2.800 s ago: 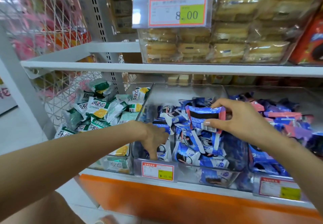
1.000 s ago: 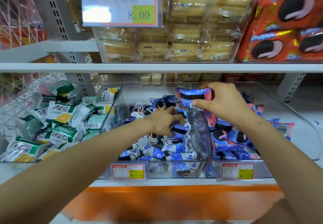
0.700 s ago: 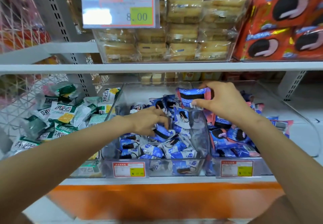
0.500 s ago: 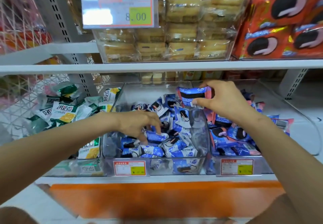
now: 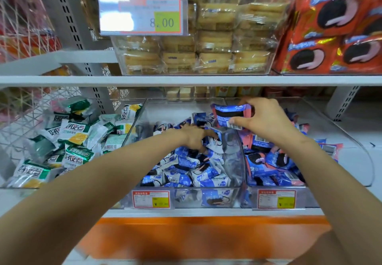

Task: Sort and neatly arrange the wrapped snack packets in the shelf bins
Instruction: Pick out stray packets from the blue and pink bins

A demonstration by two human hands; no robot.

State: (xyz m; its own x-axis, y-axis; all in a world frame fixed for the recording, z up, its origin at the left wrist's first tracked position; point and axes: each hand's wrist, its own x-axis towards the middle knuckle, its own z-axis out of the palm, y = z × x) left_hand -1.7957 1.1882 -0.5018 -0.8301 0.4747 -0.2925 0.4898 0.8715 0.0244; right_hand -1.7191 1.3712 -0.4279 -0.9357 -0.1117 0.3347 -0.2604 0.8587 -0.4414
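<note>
Hands: we count two, left hand [image 5: 196, 138] and right hand [image 5: 266, 120].
Bins on the lower shelf: we count three, left bin [image 5: 128, 100], middle bin [image 5: 175, 109], right bin [image 5: 351, 151].
Price labels: three, far label [image 5: 140, 14], near left label [image 5: 151, 199], near right label [image 5: 276, 199].
Held packet [image 5: 229, 114]: one.
Heaped packets: more than we can count.

Glossy plastic-film snack packets [image 5: 206, 177] fill clear, smooth plastic bins [image 5: 237, 151]; the shelf [image 5: 186, 80] is matt white painted metal
</note>
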